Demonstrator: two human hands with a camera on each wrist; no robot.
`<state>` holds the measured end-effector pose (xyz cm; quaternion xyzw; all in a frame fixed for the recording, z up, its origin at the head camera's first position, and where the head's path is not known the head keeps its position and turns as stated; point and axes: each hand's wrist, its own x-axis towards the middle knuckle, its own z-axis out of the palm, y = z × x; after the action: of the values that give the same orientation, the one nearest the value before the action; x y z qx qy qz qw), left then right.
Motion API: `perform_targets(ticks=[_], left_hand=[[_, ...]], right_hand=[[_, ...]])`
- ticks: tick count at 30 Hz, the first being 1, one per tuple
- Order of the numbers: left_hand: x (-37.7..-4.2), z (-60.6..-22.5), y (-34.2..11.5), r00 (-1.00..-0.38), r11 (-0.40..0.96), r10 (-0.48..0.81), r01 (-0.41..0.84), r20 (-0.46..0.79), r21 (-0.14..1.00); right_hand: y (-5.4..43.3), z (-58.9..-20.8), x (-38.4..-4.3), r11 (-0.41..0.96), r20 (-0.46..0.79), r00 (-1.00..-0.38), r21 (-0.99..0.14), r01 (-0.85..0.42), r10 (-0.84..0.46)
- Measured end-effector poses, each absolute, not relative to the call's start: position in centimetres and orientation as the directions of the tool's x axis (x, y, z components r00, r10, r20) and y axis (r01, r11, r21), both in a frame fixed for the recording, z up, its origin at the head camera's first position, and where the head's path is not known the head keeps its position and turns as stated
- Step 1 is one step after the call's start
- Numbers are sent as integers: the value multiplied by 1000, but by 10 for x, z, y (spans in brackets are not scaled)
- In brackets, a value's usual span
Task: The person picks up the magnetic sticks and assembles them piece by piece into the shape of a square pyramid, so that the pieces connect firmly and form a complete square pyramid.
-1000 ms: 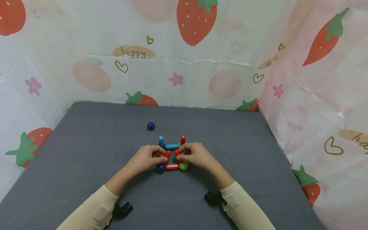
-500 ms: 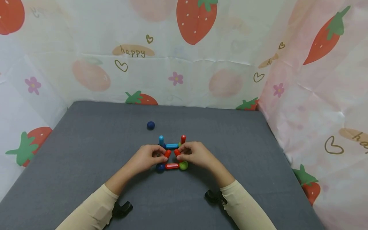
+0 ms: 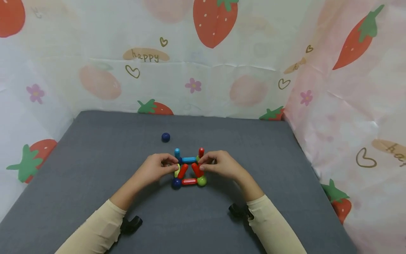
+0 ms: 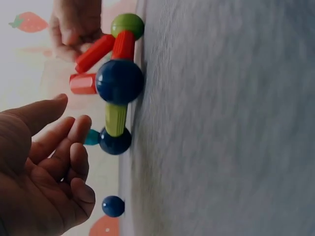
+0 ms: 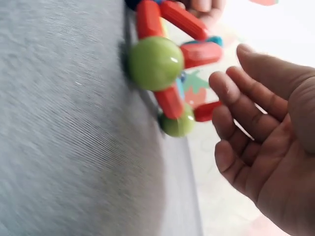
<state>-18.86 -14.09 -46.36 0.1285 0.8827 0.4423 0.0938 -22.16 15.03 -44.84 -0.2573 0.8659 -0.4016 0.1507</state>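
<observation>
A small frame of magnetic rods and balls sits on the grey cloth. Its front has a red rod [image 3: 189, 181] between a dark blue ball [image 3: 176, 183] and a green ball [image 3: 201, 181]. From these two balls rise a left red rod [image 3: 182, 171] and a right red rod [image 3: 197, 170], tilted toward each other, tops apart. A yellow-green rod [image 4: 116, 119] forms the left side. My left hand [image 3: 155, 167] is beside that side, thumb and fingers apart, holding nothing. My right hand [image 3: 223, 165] is likewise beside the right red rods, its fingers loosely bent around nothing.
At the frame's back lies a light blue rod [image 3: 189, 159], with a light blue upright rod [image 3: 177, 153] and a red upright rod [image 3: 201, 152] at its ends. A loose dark blue ball [image 3: 165, 137] rests farther back. Strawberry-printed sheets [image 3: 215, 70] wall the table.
Both hands have let go of the two leaning red rods and moved outward and slightly back. The rods stay standing on the front balls.
</observation>
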Motion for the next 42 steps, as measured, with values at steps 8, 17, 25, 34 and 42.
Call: perform_targets(ticks=[8, 17, 25, 34, 42], left_hand=[[-203, -462, -153, -962, 624, 274, 165, -16, 764], [-220, -458, -158, -959, 662, 276, 238, 64, 711], [-229, -465, -154, -952, 640, 300, 245, 58, 728], [-231, -467, -147, -951, 645, 302, 257, 68, 720], [-233, -469, -142, -940, 675, 325, 309, 106, 670]], right_hand=[[164, -440, -235, 539, 63, -864, -758, -367, -500], [162, -445, -254, 552, 80, -888, -757, -350, -453], [151, -456, -264, 553, 63, -882, -757, -347, -467], [142, -461, -264, 580, 34, -892, -749, -321, -450], [139, -461, -264, 588, 54, -876, -721, -366, -479]])
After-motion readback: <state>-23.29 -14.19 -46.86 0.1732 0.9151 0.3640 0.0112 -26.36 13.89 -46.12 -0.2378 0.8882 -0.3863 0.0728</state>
